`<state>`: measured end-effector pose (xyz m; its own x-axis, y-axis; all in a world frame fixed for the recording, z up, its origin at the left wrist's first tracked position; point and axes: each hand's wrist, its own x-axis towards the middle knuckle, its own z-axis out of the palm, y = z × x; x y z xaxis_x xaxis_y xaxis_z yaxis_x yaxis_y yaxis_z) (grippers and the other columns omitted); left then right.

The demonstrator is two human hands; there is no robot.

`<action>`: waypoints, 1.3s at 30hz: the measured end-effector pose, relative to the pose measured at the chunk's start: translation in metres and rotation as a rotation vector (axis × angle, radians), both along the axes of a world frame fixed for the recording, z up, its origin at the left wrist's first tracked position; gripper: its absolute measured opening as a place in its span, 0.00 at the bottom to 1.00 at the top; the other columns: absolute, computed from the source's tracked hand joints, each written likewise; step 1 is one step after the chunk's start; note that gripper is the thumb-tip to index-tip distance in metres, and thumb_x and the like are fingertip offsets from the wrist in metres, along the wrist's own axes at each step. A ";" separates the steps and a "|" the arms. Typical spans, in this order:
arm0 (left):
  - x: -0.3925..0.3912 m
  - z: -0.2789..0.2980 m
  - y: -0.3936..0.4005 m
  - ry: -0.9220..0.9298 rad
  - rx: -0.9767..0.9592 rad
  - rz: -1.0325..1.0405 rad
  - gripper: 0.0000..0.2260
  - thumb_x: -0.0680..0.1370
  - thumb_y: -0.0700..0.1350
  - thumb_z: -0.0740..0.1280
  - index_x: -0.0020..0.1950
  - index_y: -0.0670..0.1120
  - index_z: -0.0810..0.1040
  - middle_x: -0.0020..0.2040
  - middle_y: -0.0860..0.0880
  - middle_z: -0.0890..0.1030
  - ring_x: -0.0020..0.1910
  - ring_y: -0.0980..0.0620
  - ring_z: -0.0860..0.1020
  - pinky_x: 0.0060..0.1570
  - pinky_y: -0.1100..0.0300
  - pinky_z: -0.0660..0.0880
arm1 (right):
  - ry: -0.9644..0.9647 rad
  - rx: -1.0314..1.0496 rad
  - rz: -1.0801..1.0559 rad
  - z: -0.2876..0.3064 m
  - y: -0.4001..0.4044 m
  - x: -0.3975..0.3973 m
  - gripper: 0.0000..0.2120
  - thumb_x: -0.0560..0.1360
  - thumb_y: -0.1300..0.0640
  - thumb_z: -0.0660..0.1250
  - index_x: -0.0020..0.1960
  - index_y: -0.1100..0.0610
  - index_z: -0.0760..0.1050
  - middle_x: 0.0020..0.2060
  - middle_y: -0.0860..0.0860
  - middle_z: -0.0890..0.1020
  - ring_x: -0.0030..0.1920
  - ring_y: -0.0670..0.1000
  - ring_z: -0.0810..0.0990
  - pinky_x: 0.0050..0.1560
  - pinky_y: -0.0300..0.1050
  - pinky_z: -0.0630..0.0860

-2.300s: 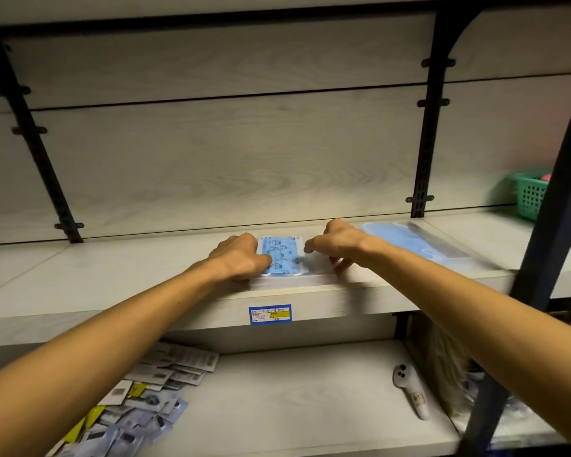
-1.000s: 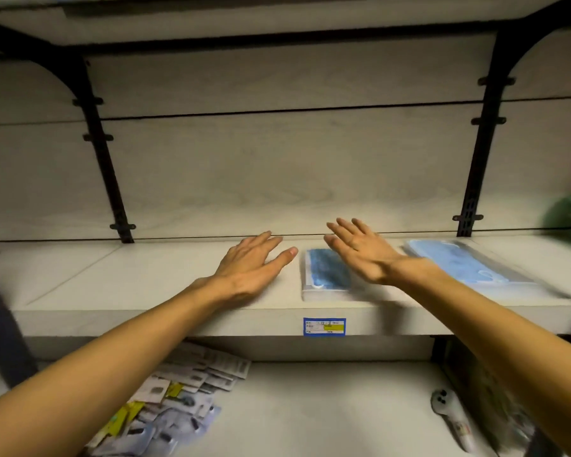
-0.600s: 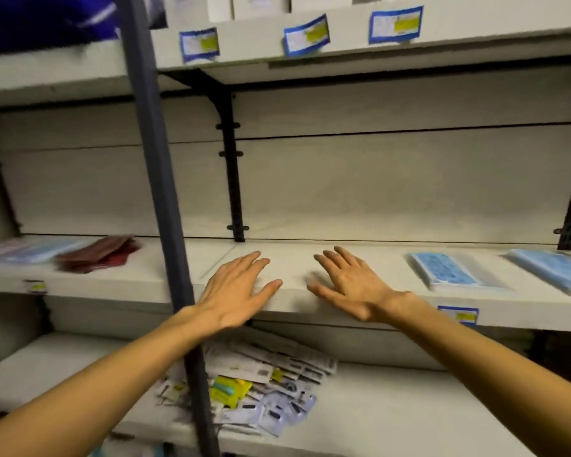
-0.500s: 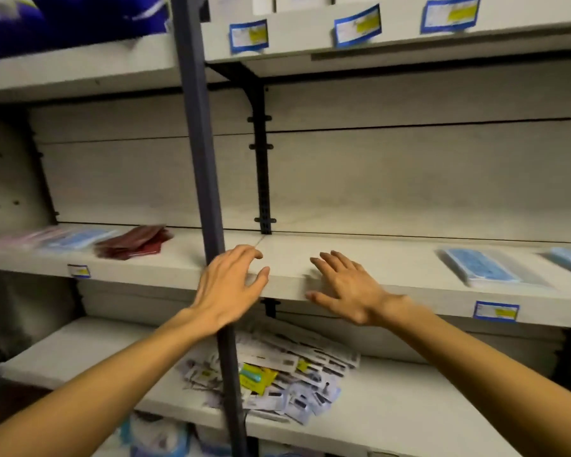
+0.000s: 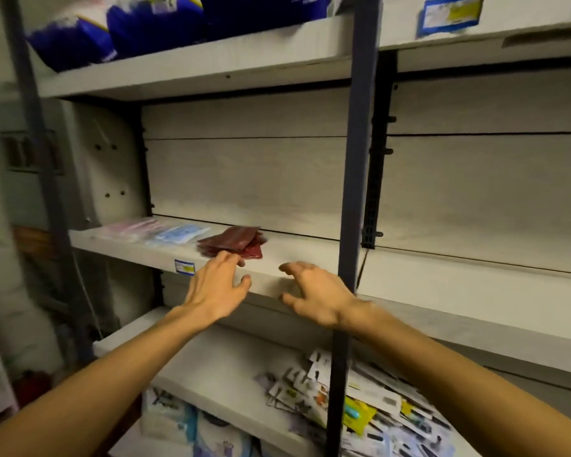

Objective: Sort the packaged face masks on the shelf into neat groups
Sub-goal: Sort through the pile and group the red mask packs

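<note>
A loose stack of dark red mask packs point(image 5: 234, 244) lies on the middle shelf point(image 5: 290, 258), left of the dark upright post. Further left lie a blue mask pack point(image 5: 178, 233) and pink packs point(image 5: 129, 228). My left hand point(image 5: 218, 288) is open, its fingertips right at the front edge of the red stack. My right hand point(image 5: 314, 293) is open over the shelf's front edge, just right of the red stack, holding nothing.
A dark metal post point(image 5: 350, 209) stands close to my right hand. Blue and white bags point(image 5: 119, 28) sit on the top shelf. Several small carded packets point(image 5: 360, 400) are piled on the lower shelf. A price label point(image 5: 184, 267) is on the shelf edge.
The view and both hands have swung left along the shelf, away from the blue mask packs on the right, to the red stack. Both hands stay open.
</note>
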<state>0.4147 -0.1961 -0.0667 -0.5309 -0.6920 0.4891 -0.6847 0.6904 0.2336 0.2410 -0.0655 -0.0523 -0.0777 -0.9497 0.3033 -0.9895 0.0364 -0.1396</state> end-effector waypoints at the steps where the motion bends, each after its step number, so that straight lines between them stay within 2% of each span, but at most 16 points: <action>1: 0.005 0.000 -0.015 -0.001 -0.008 0.003 0.17 0.81 0.55 0.63 0.67 0.50 0.75 0.68 0.49 0.74 0.63 0.47 0.76 0.56 0.52 0.75 | -0.069 0.003 -0.036 0.001 -0.021 0.000 0.31 0.77 0.43 0.65 0.77 0.53 0.63 0.71 0.54 0.74 0.67 0.57 0.75 0.65 0.52 0.74; 4: 0.015 0.006 -0.062 -0.008 -0.005 0.002 0.16 0.83 0.55 0.60 0.66 0.49 0.75 0.67 0.49 0.74 0.63 0.48 0.76 0.57 0.51 0.75 | -0.279 0.097 -0.163 0.003 -0.088 -0.008 0.34 0.77 0.41 0.66 0.76 0.56 0.63 0.70 0.56 0.74 0.67 0.58 0.75 0.65 0.51 0.74; 6: 0.015 0.012 -0.095 0.000 0.039 0.010 0.16 0.84 0.56 0.58 0.66 0.49 0.75 0.66 0.48 0.75 0.62 0.48 0.76 0.58 0.52 0.75 | -0.392 0.178 -0.220 0.006 -0.126 -0.018 0.31 0.76 0.41 0.67 0.73 0.57 0.67 0.66 0.55 0.76 0.62 0.57 0.76 0.60 0.49 0.74; 7: 0.013 0.013 -0.112 0.010 0.065 0.017 0.17 0.84 0.57 0.57 0.67 0.49 0.75 0.67 0.48 0.75 0.63 0.48 0.76 0.58 0.52 0.74 | -0.471 0.191 -0.228 0.007 -0.143 -0.023 0.28 0.75 0.42 0.68 0.69 0.56 0.70 0.60 0.53 0.78 0.57 0.54 0.78 0.55 0.46 0.75; 9: 0.008 0.015 -0.145 0.021 0.087 0.031 0.20 0.84 0.58 0.56 0.69 0.49 0.73 0.69 0.47 0.75 0.65 0.46 0.75 0.59 0.52 0.73 | -0.660 0.156 -0.214 0.011 -0.174 -0.033 0.15 0.75 0.46 0.70 0.54 0.55 0.74 0.45 0.47 0.78 0.42 0.47 0.77 0.39 0.38 0.72; 10: 0.005 0.014 -0.160 0.014 0.088 0.035 0.21 0.84 0.59 0.55 0.70 0.49 0.72 0.70 0.46 0.74 0.66 0.46 0.74 0.60 0.51 0.73 | -0.732 0.132 -0.207 0.013 -0.188 -0.036 0.11 0.75 0.48 0.70 0.49 0.56 0.75 0.40 0.48 0.78 0.37 0.46 0.76 0.35 0.37 0.70; 12: -0.003 0.015 -0.189 -0.007 0.090 0.037 0.23 0.84 0.61 0.54 0.73 0.49 0.71 0.72 0.46 0.74 0.69 0.45 0.72 0.62 0.50 0.72 | -0.859 0.133 -0.213 0.018 -0.209 -0.039 0.11 0.76 0.50 0.68 0.51 0.58 0.77 0.41 0.53 0.82 0.38 0.50 0.79 0.35 0.40 0.73; 15: -0.015 0.018 -0.226 -0.044 0.137 0.011 0.25 0.84 0.63 0.52 0.72 0.49 0.72 0.72 0.46 0.74 0.69 0.45 0.72 0.64 0.50 0.71 | -1.020 0.248 -0.225 0.028 -0.224 -0.042 0.15 0.77 0.48 0.67 0.57 0.58 0.79 0.51 0.57 0.83 0.45 0.54 0.83 0.39 0.44 0.80; 18: -0.028 0.016 -0.247 -0.096 0.222 -0.027 0.25 0.83 0.65 0.52 0.69 0.50 0.73 0.67 0.46 0.78 0.61 0.46 0.77 0.56 0.52 0.74 | -1.226 0.406 -0.196 0.040 -0.234 -0.049 0.13 0.77 0.49 0.67 0.49 0.59 0.79 0.41 0.55 0.81 0.36 0.52 0.80 0.32 0.42 0.79; 20: -0.035 0.008 -0.251 -0.118 0.265 -0.045 0.24 0.82 0.66 0.54 0.65 0.51 0.75 0.60 0.47 0.82 0.52 0.48 0.79 0.48 0.55 0.74 | -1.341 0.454 -0.181 0.040 -0.241 -0.048 0.14 0.79 0.48 0.66 0.49 0.60 0.77 0.37 0.55 0.81 0.33 0.50 0.77 0.28 0.41 0.76; 24: -0.035 0.005 -0.256 -0.099 0.248 -0.091 0.23 0.82 0.66 0.54 0.61 0.52 0.76 0.52 0.50 0.82 0.46 0.51 0.79 0.38 0.58 0.72 | -1.379 0.476 -0.212 0.032 -0.253 -0.034 0.17 0.80 0.47 0.62 0.43 0.59 0.80 0.32 0.52 0.78 0.31 0.47 0.73 0.28 0.36 0.68; 29: -0.022 0.018 -0.273 -0.062 0.428 -0.224 0.18 0.83 0.64 0.56 0.60 0.54 0.77 0.50 0.50 0.81 0.48 0.51 0.79 0.48 0.56 0.77 | -1.340 0.417 -0.384 0.035 -0.269 0.002 0.19 0.79 0.41 0.63 0.42 0.57 0.76 0.32 0.51 0.78 0.27 0.45 0.70 0.27 0.36 0.62; 32: -0.020 0.014 -0.285 -0.006 0.465 -0.260 0.13 0.82 0.60 0.58 0.56 0.56 0.77 0.45 0.53 0.80 0.45 0.54 0.79 0.42 0.58 0.76 | -1.307 0.241 -0.542 0.032 -0.281 0.026 0.13 0.76 0.47 0.69 0.42 0.56 0.76 0.31 0.51 0.81 0.27 0.46 0.74 0.27 0.36 0.66; 35: -0.023 0.008 -0.300 0.069 0.537 -0.304 0.09 0.81 0.54 0.62 0.52 0.55 0.80 0.45 0.55 0.82 0.46 0.54 0.79 0.43 0.58 0.76 | -1.288 0.060 -0.537 0.028 -0.287 0.042 0.07 0.77 0.53 0.70 0.48 0.57 0.77 0.39 0.53 0.83 0.37 0.50 0.81 0.35 0.39 0.76; 37: -0.029 0.008 -0.310 0.246 0.713 -0.344 0.06 0.79 0.49 0.65 0.49 0.52 0.81 0.44 0.52 0.82 0.45 0.53 0.79 0.47 0.57 0.77 | -1.310 -0.037 -0.478 0.028 -0.284 0.048 0.05 0.76 0.58 0.70 0.50 0.58 0.78 0.46 0.57 0.84 0.44 0.55 0.83 0.44 0.42 0.80; 39: -0.031 0.015 -0.314 0.405 0.837 -0.365 0.06 0.78 0.49 0.69 0.52 0.50 0.79 0.45 0.49 0.81 0.45 0.50 0.79 0.49 0.55 0.77 | -1.376 -0.164 -0.428 0.029 -0.274 0.053 0.05 0.76 0.61 0.70 0.51 0.57 0.78 0.49 0.57 0.84 0.44 0.55 0.84 0.41 0.44 0.83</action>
